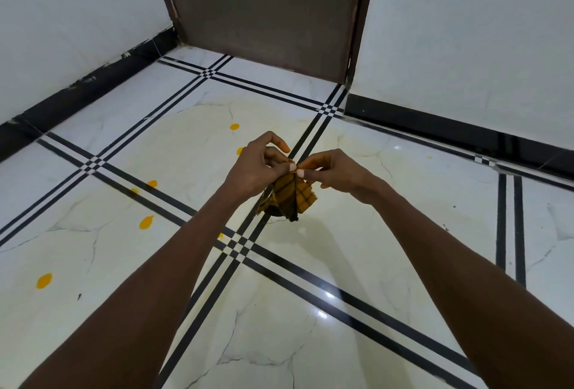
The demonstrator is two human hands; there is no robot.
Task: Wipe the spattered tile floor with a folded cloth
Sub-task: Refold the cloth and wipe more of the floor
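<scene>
Both hands meet at frame centre, thumb tips almost touching. Left hand (259, 168) grip: thumb and fingers pinching the top edge of the cloth (289, 197), index finger raised and curled free above. Right hand (337, 171) grip: thumb and forefinger pinching the same top edge just beside the left thumb, other fingers curled under. The cloth is mustard yellow with dark check lines (small, bunched, partly folded), hanging from the two pinches in the air above the floor (310, 264), its lower corners loose and pointing toward 6 o'clock. Both forearms are bare, coming in from 7 and 5 o'clock.

Under the cloth, the tiles are glossy white marble-look with black double stripes that cross just at 6 o'clock of it. Yellow spatters (146, 222) sit on the tiles: one at 11 o'clock of the hands, one half hidden behind the left hand, two small ones at 9 o'clock, a bigger one at 8 o'clock, another far out toward 8 o'clock near the frame's left edge, and one sliver beside the left forearm.

At 12 o'clock, a brown door (267, 10) stands shut (as far as visible) between white walls (466, 31) with black skirting (450, 131).
</scene>
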